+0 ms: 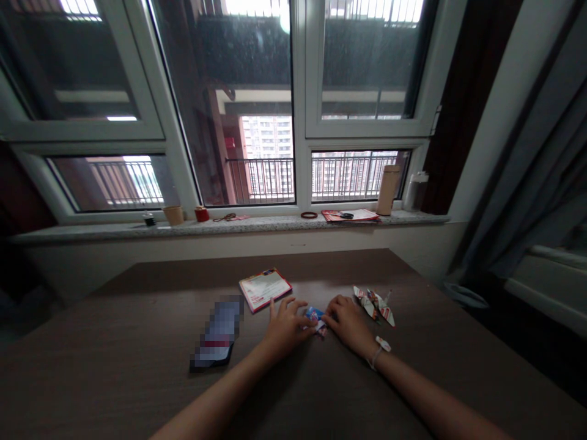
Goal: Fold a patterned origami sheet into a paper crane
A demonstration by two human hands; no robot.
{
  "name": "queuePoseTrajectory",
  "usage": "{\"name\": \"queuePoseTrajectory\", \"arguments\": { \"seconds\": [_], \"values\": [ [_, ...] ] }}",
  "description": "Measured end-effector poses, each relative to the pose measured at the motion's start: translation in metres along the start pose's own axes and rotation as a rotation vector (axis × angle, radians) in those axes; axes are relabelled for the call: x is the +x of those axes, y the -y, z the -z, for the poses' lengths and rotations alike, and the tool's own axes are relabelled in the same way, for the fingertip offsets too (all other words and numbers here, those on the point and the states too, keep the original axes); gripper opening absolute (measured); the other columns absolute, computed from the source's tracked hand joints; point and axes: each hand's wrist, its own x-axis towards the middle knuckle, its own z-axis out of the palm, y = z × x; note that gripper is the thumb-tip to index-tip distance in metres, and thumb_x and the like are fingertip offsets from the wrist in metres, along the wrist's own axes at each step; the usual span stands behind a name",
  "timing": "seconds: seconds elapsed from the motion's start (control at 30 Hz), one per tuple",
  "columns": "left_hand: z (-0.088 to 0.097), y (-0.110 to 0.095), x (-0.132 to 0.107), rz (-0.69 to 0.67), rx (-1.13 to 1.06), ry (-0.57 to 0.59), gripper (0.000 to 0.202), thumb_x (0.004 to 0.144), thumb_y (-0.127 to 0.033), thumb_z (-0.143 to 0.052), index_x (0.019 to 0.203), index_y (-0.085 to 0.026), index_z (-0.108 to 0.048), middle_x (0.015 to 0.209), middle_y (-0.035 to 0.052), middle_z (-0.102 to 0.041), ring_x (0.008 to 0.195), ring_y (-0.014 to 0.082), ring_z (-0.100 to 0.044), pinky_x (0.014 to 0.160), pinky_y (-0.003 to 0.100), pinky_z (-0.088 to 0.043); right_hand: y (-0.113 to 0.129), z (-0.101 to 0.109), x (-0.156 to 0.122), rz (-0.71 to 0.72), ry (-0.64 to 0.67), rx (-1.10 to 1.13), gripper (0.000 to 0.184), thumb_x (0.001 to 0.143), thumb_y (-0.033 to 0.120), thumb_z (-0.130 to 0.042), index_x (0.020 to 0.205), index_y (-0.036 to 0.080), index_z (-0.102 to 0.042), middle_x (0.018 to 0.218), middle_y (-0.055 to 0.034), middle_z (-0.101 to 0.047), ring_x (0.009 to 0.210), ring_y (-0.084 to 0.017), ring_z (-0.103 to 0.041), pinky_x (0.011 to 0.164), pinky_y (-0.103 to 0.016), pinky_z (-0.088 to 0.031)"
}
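A small piece of blue and pink printed paper (314, 314), seemingly folded, lies on the table between my two hands. My left hand (285, 325) has its thumb and index finger on the paper's left side, with the other fingers raised and bent. From the other side, my right hand (349, 319) pinches the right edge, its fingers curled together and a bracelet (381, 347) at the wrist. To the right of that hand sit folded paper pieces (375, 305) with white and red print. Beyond my left hand lies a stack of printed paper sheets (265, 289).
A blurred-out phone-like object (217, 333) lies left of my left arm on the brown table (114, 342). On the windowsill behind are a paper cup (173, 215), a red spool (201, 214), scissors (224, 217), papers (353, 216) and a tan bottle (387, 190).
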Motion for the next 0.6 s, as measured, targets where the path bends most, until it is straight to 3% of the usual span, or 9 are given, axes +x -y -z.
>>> {"name": "queuePoseTrajectory", "arguments": {
  "seconds": [0.33,0.5,0.6],
  "values": [
    [-0.006,0.001,-0.007,-0.003,0.059,-0.047,0.022,0.086,-0.047,-0.063,0.107,-0.043,-0.069,0.134,-0.0023,-0.057,0.132,0.0309,-0.036,0.108,0.071,-0.001,-0.006,0.006,-0.004,0.091,-0.096,0.199,0.014,0.09,0.024,-0.056,0.096,0.024,-0.069,0.102,-0.0051,-0.059,0.105,-0.021,-0.051,0.095,-0.034,-0.038],
    [-0.008,0.001,-0.008,-0.004,0.085,-0.057,0.023,0.086,-0.044,-0.063,0.108,-0.042,-0.069,0.134,-0.001,-0.057,0.131,0.0299,-0.038,0.109,0.068,-0.005,0.001,0.008,-0.011,0.203,-0.053,0.149,0.016,0.087,0.023,-0.061,0.093,0.03,-0.074,0.108,-0.0046,-0.059,0.112,-0.022,-0.047,0.1,-0.036,-0.036],
    [-0.008,0.002,-0.007,0.013,0.084,-0.055,0.021,0.088,-0.044,-0.061,0.108,-0.043,-0.069,0.134,-0.0016,-0.056,0.131,0.0306,-0.037,0.109,0.069,-0.005,0.001,0.007,-0.012,0.196,-0.015,0.134,0.014,0.086,0.027,-0.063,0.092,0.032,-0.075,0.109,-0.0046,-0.059,0.113,-0.022,-0.047,0.1,-0.036,-0.036]
  ]
}}
